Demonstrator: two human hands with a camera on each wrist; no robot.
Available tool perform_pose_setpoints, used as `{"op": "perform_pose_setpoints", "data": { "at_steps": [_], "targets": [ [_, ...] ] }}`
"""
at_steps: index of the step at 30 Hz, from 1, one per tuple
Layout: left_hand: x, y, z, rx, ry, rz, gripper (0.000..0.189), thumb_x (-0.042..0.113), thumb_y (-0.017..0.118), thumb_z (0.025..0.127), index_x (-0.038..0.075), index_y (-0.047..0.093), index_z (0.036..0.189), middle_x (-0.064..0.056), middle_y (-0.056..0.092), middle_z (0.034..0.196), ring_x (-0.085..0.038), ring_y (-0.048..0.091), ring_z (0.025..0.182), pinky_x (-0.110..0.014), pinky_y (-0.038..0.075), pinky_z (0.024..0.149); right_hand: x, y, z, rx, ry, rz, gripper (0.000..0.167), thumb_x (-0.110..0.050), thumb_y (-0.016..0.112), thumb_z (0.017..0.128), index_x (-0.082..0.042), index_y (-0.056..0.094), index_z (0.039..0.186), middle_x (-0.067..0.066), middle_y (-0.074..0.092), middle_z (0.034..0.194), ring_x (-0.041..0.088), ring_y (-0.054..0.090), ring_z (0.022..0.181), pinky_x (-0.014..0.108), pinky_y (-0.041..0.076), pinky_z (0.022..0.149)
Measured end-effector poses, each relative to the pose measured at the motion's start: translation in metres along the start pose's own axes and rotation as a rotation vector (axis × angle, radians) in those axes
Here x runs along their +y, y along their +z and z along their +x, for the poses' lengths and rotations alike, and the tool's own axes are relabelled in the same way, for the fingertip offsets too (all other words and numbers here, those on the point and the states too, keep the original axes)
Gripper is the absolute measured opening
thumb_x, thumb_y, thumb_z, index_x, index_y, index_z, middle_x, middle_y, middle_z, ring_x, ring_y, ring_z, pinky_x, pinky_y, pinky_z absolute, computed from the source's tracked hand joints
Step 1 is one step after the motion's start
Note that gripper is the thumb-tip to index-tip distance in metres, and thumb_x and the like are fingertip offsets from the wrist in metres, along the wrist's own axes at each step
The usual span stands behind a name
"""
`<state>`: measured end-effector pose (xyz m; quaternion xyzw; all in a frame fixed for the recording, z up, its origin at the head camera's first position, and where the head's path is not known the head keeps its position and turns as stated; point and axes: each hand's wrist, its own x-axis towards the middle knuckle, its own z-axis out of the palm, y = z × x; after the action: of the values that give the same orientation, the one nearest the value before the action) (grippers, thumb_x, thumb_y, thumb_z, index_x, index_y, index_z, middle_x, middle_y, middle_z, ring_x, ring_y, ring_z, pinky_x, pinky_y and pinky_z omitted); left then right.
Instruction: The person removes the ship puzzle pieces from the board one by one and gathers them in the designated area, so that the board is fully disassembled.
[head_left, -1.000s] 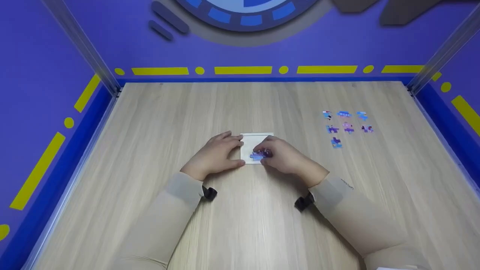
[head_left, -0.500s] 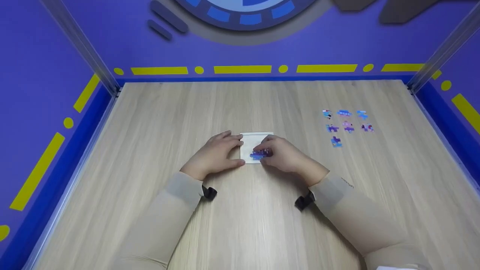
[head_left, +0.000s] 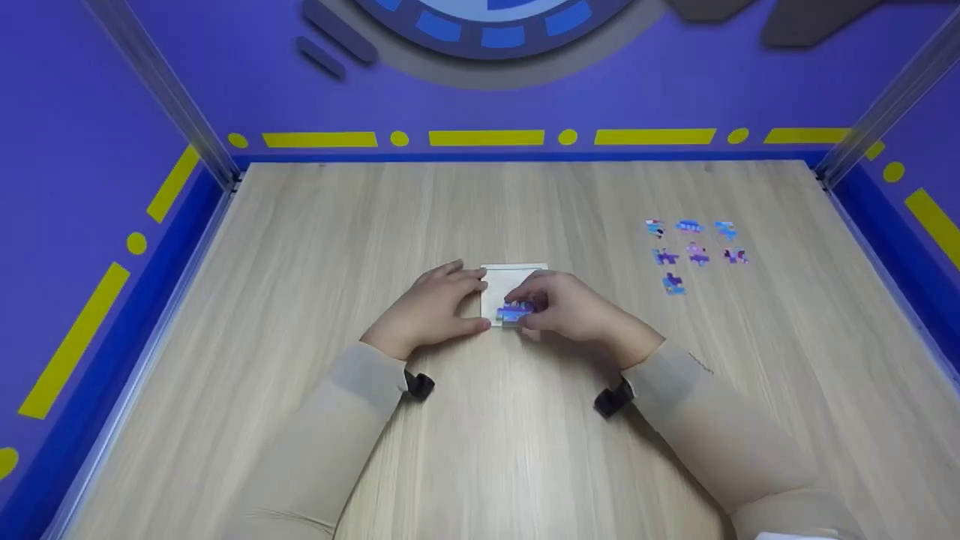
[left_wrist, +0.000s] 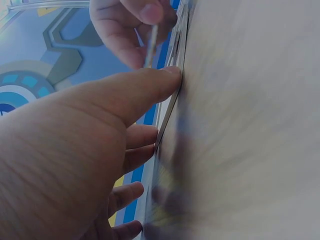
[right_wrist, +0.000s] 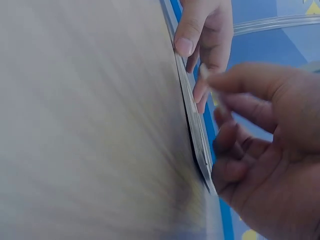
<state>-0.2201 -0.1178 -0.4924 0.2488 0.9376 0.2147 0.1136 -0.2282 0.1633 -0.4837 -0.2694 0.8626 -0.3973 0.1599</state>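
In the head view a small white puzzle tray lies at the middle of the table. My left hand rests at its left side, fingertips along the edge and thumb at the near corner, the fingers fairly straight. Over the tray's near right part, my right hand pinches a blue and purple jigsaw piece between thumb and fingers. From the left wrist view, the piece appears edge-on, tilted up off the tray. The right fingers hide part of it and the tray's right side.
Several loose jigsaw pieces lie spread in rows on the wooden table, to the right and farther back. Purple panels with yellow marks wall the table at the back and both sides.
The jigsaw piece has tipped up and shifted slightly left in my right hand, whose thumb has risen from the tray's near edge. My left hand has stayed in place.
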Motion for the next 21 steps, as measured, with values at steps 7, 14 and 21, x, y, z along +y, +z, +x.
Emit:
{"op": "perform_pose_setpoints", "data": {
  "at_steps": [7, 14, 21],
  "targets": [
    [-0.001, 0.001, -0.001, 0.003, 0.001, 0.005, 0.073, 0.055, 0.077, 0.103, 0.015, 0.062, 0.162, 0.0, 0.047, 0.181, -0.038, 0.027, 0.176, -0.057, 0.019, 0.147, -0.01, -0.013, -0.003, 0.002, 0.004, 0.059, 0.038, -0.008, 0.083, 0.095, -0.011, 0.083, 0.133, 0.011, 0.076, 0.124, 0.022, 0.062, 0.098, 0.024, 0.052, 0.076],
    [-0.003, 0.004, -0.001, 0.002, -0.004, 0.004, 0.073, 0.056, 0.077, 0.103, 0.015, 0.062, 0.162, 0.001, 0.047, 0.181, -0.038, 0.027, 0.176, -0.058, 0.02, 0.147, -0.013, -0.033, -0.016, 0.012, -0.011, 0.037, 0.035, -0.013, 0.083, 0.098, -0.016, 0.083, 0.134, 0.007, 0.076, 0.127, 0.023, 0.063, 0.104, 0.027, 0.055, 0.086],
    [-0.001, 0.001, 0.001, -0.003, 0.0, 0.009, 0.073, 0.054, 0.078, 0.104, 0.015, 0.061, 0.163, 0.0, 0.047, 0.181, -0.037, 0.027, 0.177, -0.056, 0.019, 0.147, 0.008, -0.063, -0.035, 0.044, 0.001, -0.015, 0.035, -0.009, 0.082, 0.098, -0.017, 0.083, 0.133, 0.006, 0.075, 0.129, 0.026, 0.064, 0.107, 0.027, 0.055, 0.087]
  ]
}}
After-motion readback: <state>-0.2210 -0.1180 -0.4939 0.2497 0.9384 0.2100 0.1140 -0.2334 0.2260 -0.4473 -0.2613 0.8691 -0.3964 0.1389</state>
